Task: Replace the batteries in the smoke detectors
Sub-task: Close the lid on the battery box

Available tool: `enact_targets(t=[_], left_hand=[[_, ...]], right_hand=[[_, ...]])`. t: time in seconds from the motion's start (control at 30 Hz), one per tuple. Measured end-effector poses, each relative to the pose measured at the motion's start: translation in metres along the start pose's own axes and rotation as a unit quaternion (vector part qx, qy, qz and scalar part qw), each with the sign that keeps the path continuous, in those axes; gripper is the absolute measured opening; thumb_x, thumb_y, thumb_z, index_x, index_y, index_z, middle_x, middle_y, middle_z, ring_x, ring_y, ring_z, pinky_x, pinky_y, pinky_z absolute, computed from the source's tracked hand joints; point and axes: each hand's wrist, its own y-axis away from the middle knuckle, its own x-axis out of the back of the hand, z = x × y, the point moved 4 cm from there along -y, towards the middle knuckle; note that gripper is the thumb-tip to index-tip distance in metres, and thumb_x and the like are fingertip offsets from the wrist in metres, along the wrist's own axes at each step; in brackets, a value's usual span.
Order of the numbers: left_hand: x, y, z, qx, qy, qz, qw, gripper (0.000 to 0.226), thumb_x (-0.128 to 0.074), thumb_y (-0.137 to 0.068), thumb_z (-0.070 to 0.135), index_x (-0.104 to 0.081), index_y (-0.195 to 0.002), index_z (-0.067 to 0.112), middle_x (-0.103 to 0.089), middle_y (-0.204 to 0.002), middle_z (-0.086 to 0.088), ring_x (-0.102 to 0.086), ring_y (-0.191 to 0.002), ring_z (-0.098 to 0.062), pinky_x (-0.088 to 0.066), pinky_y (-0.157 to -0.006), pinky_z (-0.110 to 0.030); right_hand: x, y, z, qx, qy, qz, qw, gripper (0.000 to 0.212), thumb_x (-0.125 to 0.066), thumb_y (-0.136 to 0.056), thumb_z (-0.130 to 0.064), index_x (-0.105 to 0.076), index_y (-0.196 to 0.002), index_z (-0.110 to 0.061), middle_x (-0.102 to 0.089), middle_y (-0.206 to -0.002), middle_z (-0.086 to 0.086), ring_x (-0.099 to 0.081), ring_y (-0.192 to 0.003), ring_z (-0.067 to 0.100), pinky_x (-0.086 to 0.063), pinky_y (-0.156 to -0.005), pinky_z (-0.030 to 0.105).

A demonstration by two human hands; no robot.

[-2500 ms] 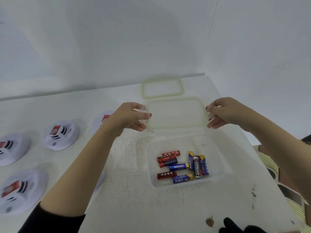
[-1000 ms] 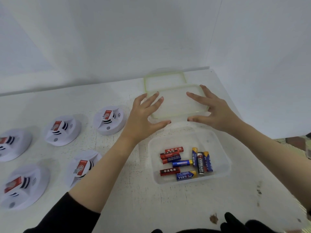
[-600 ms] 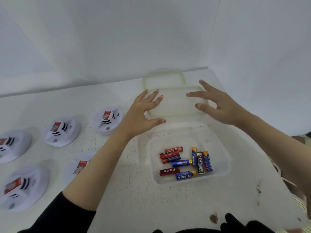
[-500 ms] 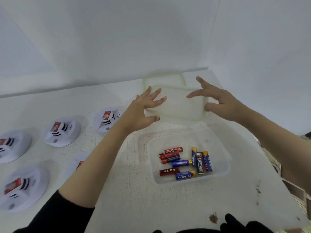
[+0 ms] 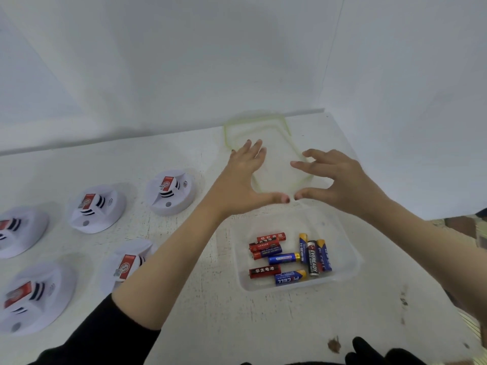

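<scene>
A clear plastic tub [image 5: 347,248] stands open on the white table, holding several red and blue AA batteries [image 5: 290,259]. Just beyond it lie two clear lids with green rims [image 5: 279,143], one stacked partly on the other. My left hand [image 5: 245,183] and my right hand [image 5: 340,180] hover over the nearer lid with fingers spread and thumbs nearly touching; neither holds anything. Several white round smoke detectors with red labels sit at the left, the nearest to my hands at the back [image 5: 171,192], another [image 5: 96,208] beside it.
White walls close off the table at the back and right. The table's right edge runs diagonally near my right forearm. A dark object [image 5: 374,351] shows at the bottom edge. A brown stain [image 5: 334,345] marks the table near the front.
Both hands carried the lid away from the tub, set it on the other lid at the back and let go. They now hover above it, drawn closer together.
</scene>
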Motion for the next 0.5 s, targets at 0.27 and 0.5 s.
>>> enact_targets(t=[0.27, 0.5], left_hand=[[-0.007, -0.002, -0.003, -0.003, -0.031, 0.044, 0.999, 0.104, -0.077, -0.072, 0.047, -0.019, -0.151, 0.011, -0.008, -0.161, 0.002, 0.004, -0.148, -0.01, 0.002, -0.118, -0.027], [-0.012, -0.002, -0.009, -0.013, 0.031, 0.076, 0.997, 0.104, -0.069, -0.062, 0.049, -0.028, -0.149, 0.01, -0.018, -0.159, 0.004, -0.002, -0.14, 0.002, 0.003, -0.114, -0.015]], right_hand=[[-0.002, -0.002, 0.002, 0.138, 0.078, 0.041, 0.987, 0.05, -0.064, -0.077, -0.047, -0.07, -0.11, -0.01, -0.066, -0.111, 0.018, -0.058, -0.072, 0.024, -0.041, -0.079, 0.024], [-0.004, -0.001, 0.006, 0.185, 0.077, 0.086, 0.976, 0.041, -0.062, -0.085, -0.04, -0.071, -0.107, -0.006, -0.068, -0.109, 0.019, -0.061, -0.068, 0.026, -0.051, -0.071, 0.031]])
